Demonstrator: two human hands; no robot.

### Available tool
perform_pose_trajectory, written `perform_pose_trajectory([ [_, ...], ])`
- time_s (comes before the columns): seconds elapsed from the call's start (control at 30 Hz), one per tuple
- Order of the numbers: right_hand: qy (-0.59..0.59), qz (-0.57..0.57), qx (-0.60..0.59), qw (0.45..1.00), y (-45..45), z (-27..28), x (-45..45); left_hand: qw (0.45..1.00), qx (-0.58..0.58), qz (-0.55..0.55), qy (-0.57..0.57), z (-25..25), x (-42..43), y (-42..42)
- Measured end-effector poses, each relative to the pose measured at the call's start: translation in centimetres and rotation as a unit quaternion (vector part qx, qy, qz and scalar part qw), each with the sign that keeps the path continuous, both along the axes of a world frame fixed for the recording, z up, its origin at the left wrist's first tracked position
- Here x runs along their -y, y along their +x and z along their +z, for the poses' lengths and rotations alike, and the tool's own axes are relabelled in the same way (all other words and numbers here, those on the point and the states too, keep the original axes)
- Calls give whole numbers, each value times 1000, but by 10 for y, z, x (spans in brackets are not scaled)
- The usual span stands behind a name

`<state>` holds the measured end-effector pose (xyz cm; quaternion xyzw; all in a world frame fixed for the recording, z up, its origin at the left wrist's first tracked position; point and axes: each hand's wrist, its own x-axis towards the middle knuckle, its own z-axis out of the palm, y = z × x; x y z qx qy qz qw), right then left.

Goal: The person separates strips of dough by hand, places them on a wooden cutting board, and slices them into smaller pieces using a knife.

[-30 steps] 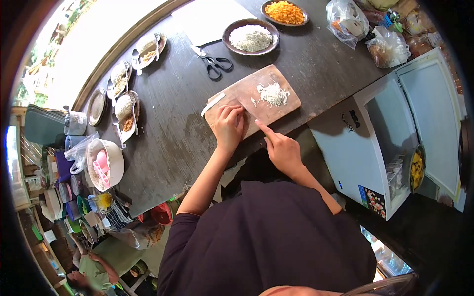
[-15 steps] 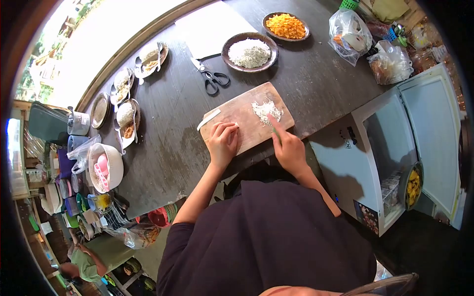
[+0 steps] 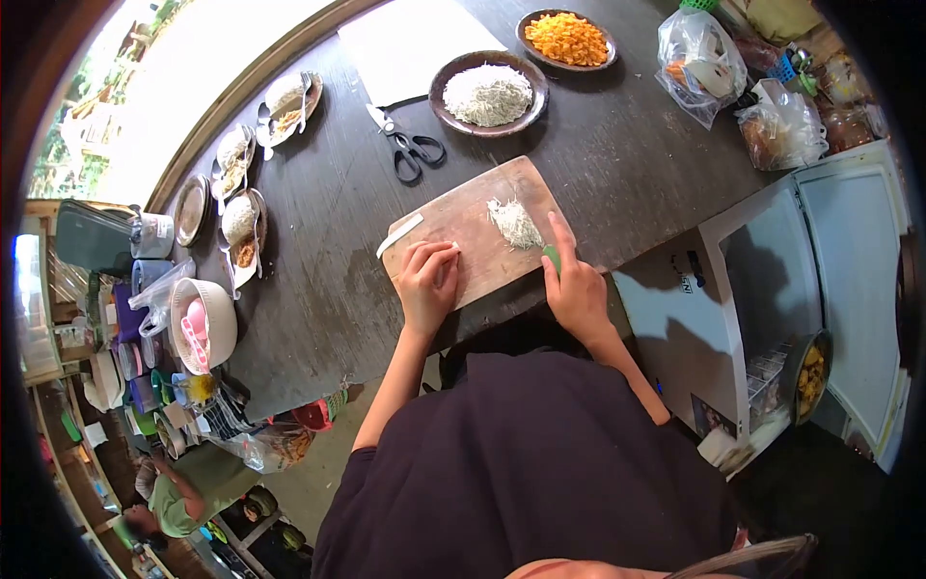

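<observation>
A wooden cutting board (image 3: 473, 227) lies at a slant on the dark table in front of me. My right hand (image 3: 579, 294) grips the green handle of a knife (image 3: 552, 258) at the board's right side; its blade barely shows. Just left of it is a small heap of thin white shreds (image 3: 514, 224). On the board's left half, my left hand (image 3: 426, 285) has its fingers bent together around a small white piece, of which only a bit shows at the fingertips. A white stick-shaped piece (image 3: 401, 234) lies along the board's left edge.
Black-handled scissors (image 3: 417, 154) lie behind the board, beside a bowl of white shreds (image 3: 487, 95) and a bowl of orange pieces (image 3: 567, 40). Plated rice (image 3: 239, 222) and a white basket (image 3: 220, 323) stand left. At right is an open fridge (image 3: 772, 280). Another person (image 3: 178, 502) is at lower left.
My right hand and the knife have shifted right and toward me, away from the shreds. The shreds now sit in a tighter heap. My left hand stays on the board's left half.
</observation>
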<state>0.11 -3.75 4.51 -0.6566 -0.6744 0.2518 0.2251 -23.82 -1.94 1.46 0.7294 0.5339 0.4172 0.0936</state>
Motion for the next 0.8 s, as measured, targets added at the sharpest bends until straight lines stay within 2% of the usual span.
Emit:
perform_pose_trajectory([
  [0.07,117,-13,-33,993,-1,-3,-2,1000,3,2,-3,0,0,-1],
  [0.17,172,9,-64,983,4,-2,-9,1000,8,2,-6,1,0,0],
  [0.3,148,75,-103,981,-3,2,-9,1000,-1,9,-12,5,1,1],
  [0.37,45,123,-137,982,-11,3,-5,1000,-2,17,-17,4,1,0],
  [0.47,89,113,-146,979,-31,-5,-3,1000,0,19,-17,2,0,0],
  [0.53,50,122,-157,979,-39,-3,-4,1000,1,16,-17,1,0,0],
  [0.6,86,146,-167,971,-46,1,-9,1000,-1,18,-20,1,0,-1],
  [0.7,11,163,-113,980,-51,-2,-7,1000,0,16,-23,4,0,-1],
  [0.8,24,148,-74,986,-60,4,-1,1000,3,13,-22,3,1,0],
])
